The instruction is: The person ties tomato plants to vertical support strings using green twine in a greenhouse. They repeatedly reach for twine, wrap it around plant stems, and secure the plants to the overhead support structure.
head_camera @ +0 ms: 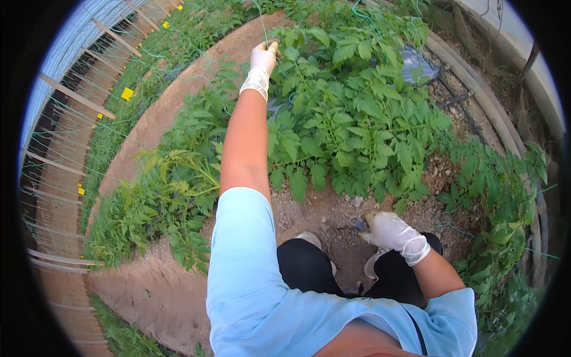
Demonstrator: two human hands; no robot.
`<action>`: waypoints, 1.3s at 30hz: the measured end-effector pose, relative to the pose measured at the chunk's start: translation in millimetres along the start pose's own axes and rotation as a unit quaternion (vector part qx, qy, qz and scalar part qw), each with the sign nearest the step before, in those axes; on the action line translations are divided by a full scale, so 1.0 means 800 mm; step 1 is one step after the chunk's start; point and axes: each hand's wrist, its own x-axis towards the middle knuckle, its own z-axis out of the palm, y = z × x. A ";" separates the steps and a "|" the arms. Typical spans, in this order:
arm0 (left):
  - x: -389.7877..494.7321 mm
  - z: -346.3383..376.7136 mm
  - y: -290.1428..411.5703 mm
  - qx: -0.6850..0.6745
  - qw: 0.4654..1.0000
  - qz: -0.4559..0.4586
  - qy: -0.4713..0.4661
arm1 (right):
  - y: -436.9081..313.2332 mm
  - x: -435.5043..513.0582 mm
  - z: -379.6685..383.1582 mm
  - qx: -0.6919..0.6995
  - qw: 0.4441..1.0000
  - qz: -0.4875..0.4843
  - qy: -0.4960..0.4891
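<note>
My left hand [264, 59], in a thin white glove with soiled fingertips, stretches far forward. Its fingers are closed on a green twine [262, 22] that runs up out of view. Leafy tomato plants [348, 120] spread just right of that hand and below it. Close to my knees is my right hand [392, 230], gloved the same way, with curled fingers. A small blue-grey object [358, 224] shows at its fingertips; its kind is too small to make out. Bare soil [321, 209] lies beneath the right hand.
More tomato plants [495, 178] stand at the right, near curved pipes [477, 98]. A dirt path [147, 129] curves along the left. Beyond it are strings, wooden slats [76, 96] and yellow cards [127, 93]. Grey plastic film [417, 66] lies at the upper right.
</note>
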 end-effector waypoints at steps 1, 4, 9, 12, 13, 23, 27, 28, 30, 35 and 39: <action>-0.005 0.001 -0.008 0.035 0.997 0.040 0.049 | 0.002 0.001 0.003 -0.003 1.000 0.002 0.001; -0.049 -0.038 -0.017 0.213 0.946 0.177 0.166 | -0.001 0.004 0.007 0.002 1.000 0.001 -0.005; -0.123 -0.144 0.043 0.338 0.898 0.178 0.217 | -0.011 0.004 0.000 -0.032 0.995 0.046 -0.084; -0.159 -0.199 0.083 0.427 0.844 0.222 0.238 | -0.011 0.004 0.004 -0.027 0.996 0.050 -0.065; -0.182 -0.202 0.102 0.432 0.858 0.181 0.211 | -0.007 0.005 0.009 -0.026 0.996 0.056 -0.057; -0.317 -0.253 0.145 0.120 0.992 0.025 0.023 | 0.037 0.007 0.043 -0.018 0.996 0.083 0.015; -0.399 -0.228 0.130 -0.323 0.940 -0.058 -0.091 | 0.038 0.003 0.039 0.018 0.995 0.090 0.036; -0.418 -0.234 0.102 -0.450 0.878 -0.060 -0.149 | 0.029 -0.002 0.035 0.039 0.994 0.101 0.028; -0.449 -0.206 0.069 -0.517 0.848 -0.060 -0.101 | 0.049 0.001 0.048 0.028 0.994 0.092 0.059; -0.477 -0.183 -0.026 -0.562 0.820 -0.102 -0.033 | 0.042 -0.013 0.049 -0.001 0.991 0.082 0.108; -0.499 -0.187 -0.074 -0.447 0.888 -0.100 0.036 | 0.016 -0.007 0.045 0.027 0.990 0.084 0.109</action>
